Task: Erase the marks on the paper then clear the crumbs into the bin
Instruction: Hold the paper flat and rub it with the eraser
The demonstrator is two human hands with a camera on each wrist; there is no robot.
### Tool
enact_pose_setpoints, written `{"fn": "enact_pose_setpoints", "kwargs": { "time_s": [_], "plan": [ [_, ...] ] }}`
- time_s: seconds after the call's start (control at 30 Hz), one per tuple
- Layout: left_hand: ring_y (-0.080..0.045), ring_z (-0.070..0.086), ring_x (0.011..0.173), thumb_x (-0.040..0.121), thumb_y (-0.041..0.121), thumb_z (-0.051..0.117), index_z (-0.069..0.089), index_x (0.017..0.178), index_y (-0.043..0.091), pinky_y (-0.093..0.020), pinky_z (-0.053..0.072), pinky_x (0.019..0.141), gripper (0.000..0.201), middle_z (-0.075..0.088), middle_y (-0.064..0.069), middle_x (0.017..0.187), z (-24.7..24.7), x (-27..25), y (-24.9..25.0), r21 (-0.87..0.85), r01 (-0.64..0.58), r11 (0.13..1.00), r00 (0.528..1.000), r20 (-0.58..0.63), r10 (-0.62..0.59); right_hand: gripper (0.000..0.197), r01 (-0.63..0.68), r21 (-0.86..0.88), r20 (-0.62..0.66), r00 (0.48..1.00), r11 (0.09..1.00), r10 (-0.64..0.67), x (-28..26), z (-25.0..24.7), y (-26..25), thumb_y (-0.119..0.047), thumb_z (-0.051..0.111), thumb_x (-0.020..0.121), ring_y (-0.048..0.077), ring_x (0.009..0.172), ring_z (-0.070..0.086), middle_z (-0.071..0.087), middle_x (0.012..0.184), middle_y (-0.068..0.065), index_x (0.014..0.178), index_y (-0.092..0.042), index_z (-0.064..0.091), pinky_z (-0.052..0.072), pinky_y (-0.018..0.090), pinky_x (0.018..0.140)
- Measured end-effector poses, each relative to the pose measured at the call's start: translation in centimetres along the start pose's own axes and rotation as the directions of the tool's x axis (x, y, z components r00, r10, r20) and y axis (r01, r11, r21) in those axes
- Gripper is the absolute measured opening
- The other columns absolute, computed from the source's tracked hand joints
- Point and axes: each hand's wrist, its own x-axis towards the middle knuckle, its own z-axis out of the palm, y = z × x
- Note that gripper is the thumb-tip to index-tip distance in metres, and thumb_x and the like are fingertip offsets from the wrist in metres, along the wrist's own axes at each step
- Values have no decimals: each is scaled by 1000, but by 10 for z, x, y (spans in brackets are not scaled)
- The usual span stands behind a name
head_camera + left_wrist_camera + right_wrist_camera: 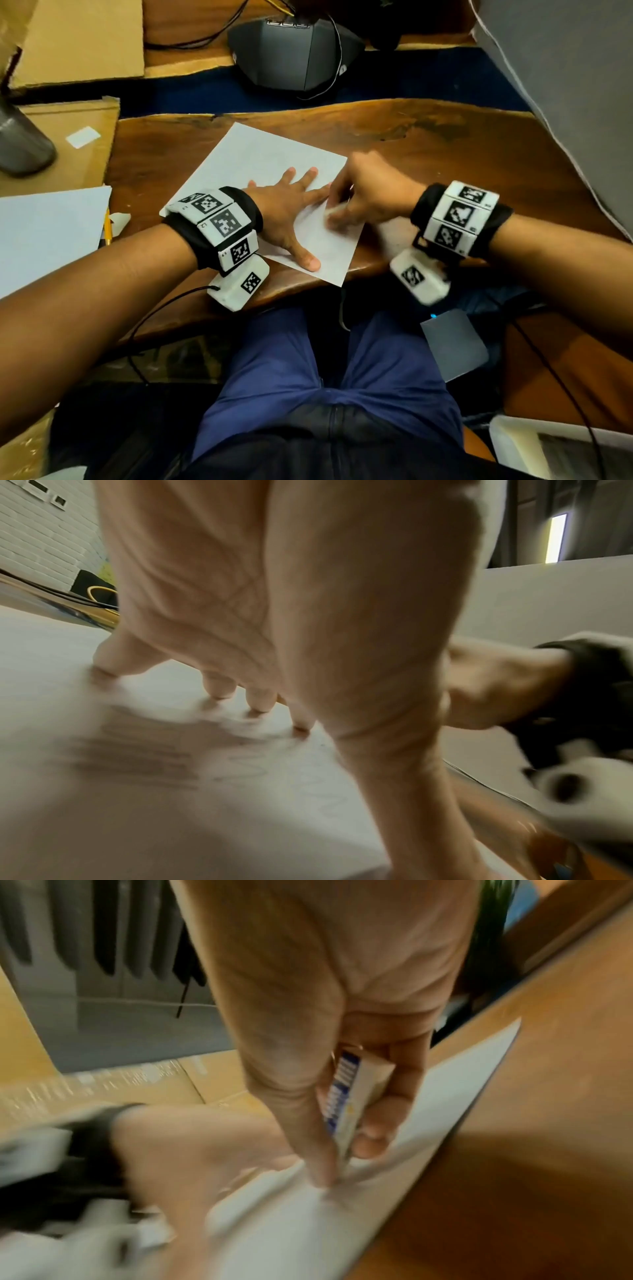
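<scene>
A white sheet of paper (263,154) lies at an angle on the wooden table (445,150). My left hand (291,202) presses flat on it, fingers spread. Faint pencil scribbles (308,783) show on the sheet beside that hand's thumb. My right hand (363,198) pinches a white eraser (349,1096) in a blue-and-white sleeve, its tip down on the paper (342,1218) close to the left index finger. The right hand is blurred in the head view. No bin is in view.
A dark conference phone (294,54) with cables stands at the back. Cardboard boxes (78,41) and a grey cylinder (20,144) are at the left, with another paper stack (51,233) and a yellow pencil (108,229). A grey panel (565,85) rises at the right.
</scene>
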Motion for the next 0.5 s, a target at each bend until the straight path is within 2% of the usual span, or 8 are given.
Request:
{"fn": "enact_pose_setpoints", "kwargs": {
  "time_s": [0.07,0.13,0.2,0.23,0.27,0.3,0.37,0.5],
  "plan": [
    [-23,-24,147,51,78,76,-18,149,48,-74,7,110,139,-31,11,158,0,0,-1,-5,5,1000,1000,0,-5,13,-33,-15,-102,994,999,32,7,-3,6,-25,83,74,15,70,64,72,72,-2,77,-13,79,48,25,61],
    [-23,-25,147,51,77,77,-15,150,47,-75,7,109,138,-32,11,158,0,-1,-1,-12,2,1000,1000,-3,-2,9,36,-44,-67,997,998,-39,-1,12,-7,-21,82,71,14,67,58,66,67,-5,73,-15,77,46,29,60],
    [-23,-25,147,53,75,77,-16,150,46,-75,6,109,138,-33,11,157,1,-1,-1,-15,0,1000,1000,-3,0,11,99,-19,50,994,995,-98,-10,20,-14,-26,84,70,10,65,53,65,66,-9,71,-18,76,44,21,60],
    [-22,-25,147,52,76,77,-17,149,47,-74,6,110,139,-33,11,157,1,-1,-1,-13,0,1000,1000,-3,0,13,61,-5,66,996,998,-61,-6,13,-9,-28,85,71,8,64,57,68,68,-8,73,-18,77,43,14,58],
    [-22,-25,147,51,77,76,-18,149,48,-74,6,110,139,-32,11,157,1,-1,1,-10,0,1000,1000,-2,0,14,-2,10,32,999,1000,2,1,4,1,-29,86,72,7,63,61,71,69,-6,75,-17,79,43,11,56],
    [-22,-25,147,50,78,75,-19,148,48,-74,6,110,139,-32,11,157,1,-1,0,-7,4,1000,1000,-5,-4,15,-48,23,-23,999,999,48,7,-6,8,-29,86,73,8,63,64,72,69,-5,76,-17,79,47,12,58],
    [-22,-24,147,50,79,75,-18,148,48,-74,6,110,139,-31,11,158,1,-1,-1,-11,11,1000,1000,-9,-11,14,-56,0,-98,994,998,56,12,-8,13,-28,85,72,7,60,62,72,68,-4,75,-16,79,52,21,60],
    [-23,-24,148,51,77,76,-14,150,48,-74,7,109,138,-31,11,158,0,-2,-1,-14,-5,1000,1000,-10,5,11,95,-28,65,993,995,-93,-7,15,-13,-27,83,69,4,57,56,67,64,-9,69,-18,76,47,23,60]
  ]
}}
